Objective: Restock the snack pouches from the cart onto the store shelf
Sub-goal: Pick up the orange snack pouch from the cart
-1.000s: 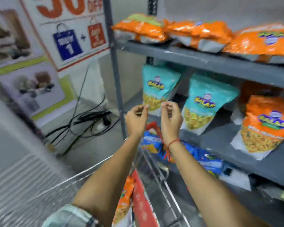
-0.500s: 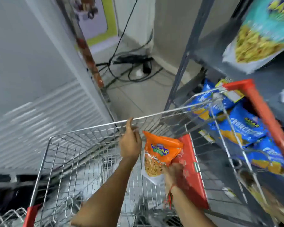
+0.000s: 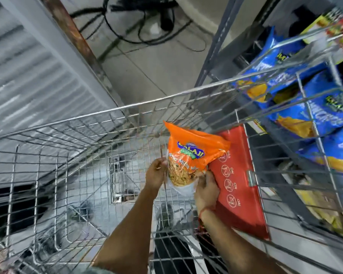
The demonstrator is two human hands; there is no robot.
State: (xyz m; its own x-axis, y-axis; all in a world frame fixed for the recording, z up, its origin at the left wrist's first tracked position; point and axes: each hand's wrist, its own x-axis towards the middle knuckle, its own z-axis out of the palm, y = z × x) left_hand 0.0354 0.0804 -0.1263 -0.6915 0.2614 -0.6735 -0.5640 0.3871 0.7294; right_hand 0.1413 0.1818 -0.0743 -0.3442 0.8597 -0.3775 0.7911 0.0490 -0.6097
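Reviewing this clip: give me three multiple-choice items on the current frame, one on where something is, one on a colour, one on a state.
1. Where is the orange snack pouch?
A. Lying flat on the floor
B. Held up inside the wire cart
C. Standing on the lowest shelf

2. What colour are the pouches on the shelf seen through the cart's right side?
A. Blue
B. Green
C. Pink

3. How is the orange pouch being held?
A. By the left hand alone
B. By nobody
C. By both hands at its lower end

Answers:
1 B: the pouch stands upright above the cart's wire floor, next to the red flap.
2 A: the blue pouches show yellow chips on the front.
3 C: the left hand and right hand each grip a bottom side.
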